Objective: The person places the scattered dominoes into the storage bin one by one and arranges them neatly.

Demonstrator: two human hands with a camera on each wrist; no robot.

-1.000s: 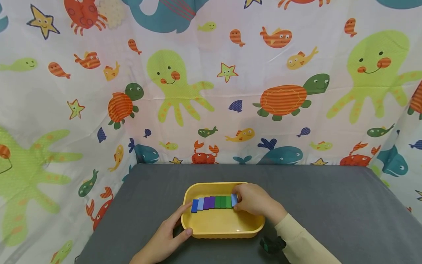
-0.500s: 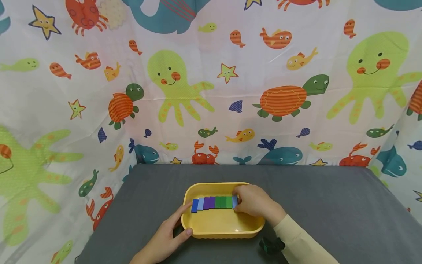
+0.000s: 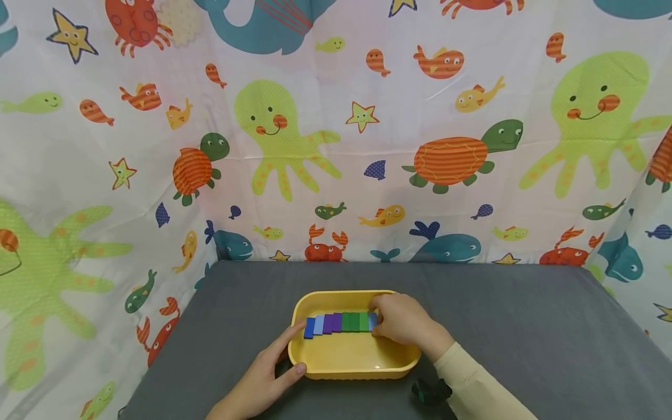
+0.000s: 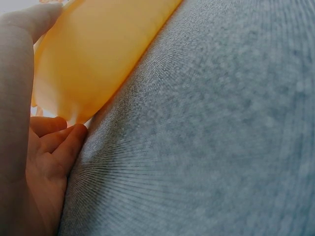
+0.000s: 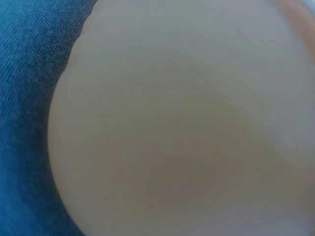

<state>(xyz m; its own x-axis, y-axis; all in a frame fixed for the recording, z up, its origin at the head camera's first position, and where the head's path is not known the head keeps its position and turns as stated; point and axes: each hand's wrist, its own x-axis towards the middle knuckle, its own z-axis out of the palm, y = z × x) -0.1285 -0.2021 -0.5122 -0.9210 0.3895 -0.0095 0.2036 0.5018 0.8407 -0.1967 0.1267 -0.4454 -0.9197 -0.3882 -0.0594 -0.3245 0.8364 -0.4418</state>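
A shallow yellow plastic tray (image 3: 346, 361) sits on the grey cloth. Inside it, a row of flat coloured tiles (image 3: 336, 322) runs from dark blue and light blue through purple to green. At the row's right end, my right hand (image 3: 404, 318) pinches a light blue tile (image 3: 373, 321) between thumb and fingers, close against the last green one; the fingers partly cover it. My left hand (image 3: 265, 367) holds the tray's left end, thumb at the front corner and fingers along the side. The left wrist view shows those fingers (image 4: 61, 142) against the tray's outer wall.
Grey cloth (image 3: 514, 326) covers the table around the tray. A small black object (image 3: 431, 391) lies beside the right sleeve (image 3: 475, 379). Behind the table hangs a white curtain (image 3: 346, 175) printed with sea animals. A blurred pale surface fills most of the right wrist view.
The right hand has shifted slightly, and its fingers now cover more of the light blue tile at the row's end. The left hand and tray stay in place.
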